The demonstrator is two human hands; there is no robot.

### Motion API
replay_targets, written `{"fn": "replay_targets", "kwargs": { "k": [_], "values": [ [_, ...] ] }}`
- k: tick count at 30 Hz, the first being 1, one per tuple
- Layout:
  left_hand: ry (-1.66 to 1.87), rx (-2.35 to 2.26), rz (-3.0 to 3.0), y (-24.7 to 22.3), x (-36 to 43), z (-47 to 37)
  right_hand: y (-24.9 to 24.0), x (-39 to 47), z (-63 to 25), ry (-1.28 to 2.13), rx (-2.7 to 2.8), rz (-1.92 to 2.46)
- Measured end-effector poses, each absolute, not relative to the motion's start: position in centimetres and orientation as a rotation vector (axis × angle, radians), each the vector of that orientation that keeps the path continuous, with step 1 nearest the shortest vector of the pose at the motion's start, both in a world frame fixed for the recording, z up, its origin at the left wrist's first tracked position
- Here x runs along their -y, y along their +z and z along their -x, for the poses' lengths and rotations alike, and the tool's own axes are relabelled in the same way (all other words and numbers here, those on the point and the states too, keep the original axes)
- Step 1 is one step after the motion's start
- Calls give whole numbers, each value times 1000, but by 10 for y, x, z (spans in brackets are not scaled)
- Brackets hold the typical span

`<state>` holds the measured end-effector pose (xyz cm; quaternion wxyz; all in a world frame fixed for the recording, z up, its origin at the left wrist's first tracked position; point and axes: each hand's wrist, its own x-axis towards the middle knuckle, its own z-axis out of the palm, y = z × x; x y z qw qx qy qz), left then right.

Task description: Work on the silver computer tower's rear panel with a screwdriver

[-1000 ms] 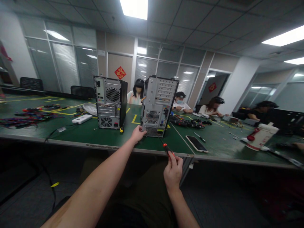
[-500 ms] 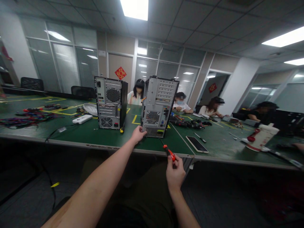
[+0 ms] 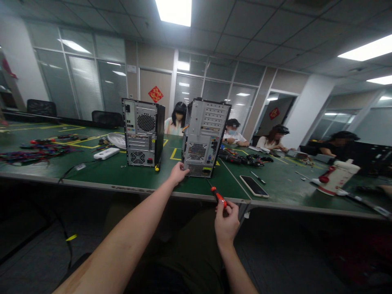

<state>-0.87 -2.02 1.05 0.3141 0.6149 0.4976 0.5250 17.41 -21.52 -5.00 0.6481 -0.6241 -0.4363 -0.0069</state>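
Observation:
A grey computer case (image 3: 200,141) stands upright with its back panel facing me. My left hand (image 3: 178,173) has its fingers closed at the lower left corner of that case. In my right hand (image 3: 226,220) is a screwdriver (image 3: 219,197) with a red and black handle, gripped near the end of the handle. Its thin shaft points up and left, the tip at the case's bottom edge by the right; whether it sits in a screw is too small to tell. To the left stands a second computer case (image 3: 139,134).
A phone (image 3: 254,186) and a pen-like tool (image 3: 258,177) lie to the right, with a white and red bottle (image 3: 338,177) beyond. Bundled cables (image 3: 39,152) and a white power strip (image 3: 106,153) are on the left. Several people sit across the green table (image 3: 101,171).
My right hand and the screwdriver handle have shifted very slightly, while the tip stays by the case's bottom edge. My left hand and both cases look the same.

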Motion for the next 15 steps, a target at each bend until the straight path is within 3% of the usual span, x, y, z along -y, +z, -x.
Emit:
{"fn": "replay_targets", "kwargs": {
  "k": [8, 15],
  "values": [
    [1402, -1298, -1646, 7, 17, 9, -53, 211, -176, -427, 1245, 1271],
    [1377, -1311, -1649, 9, 18, 10, -52, 211, -173, -484, 1257, 1187]
  ]
}}
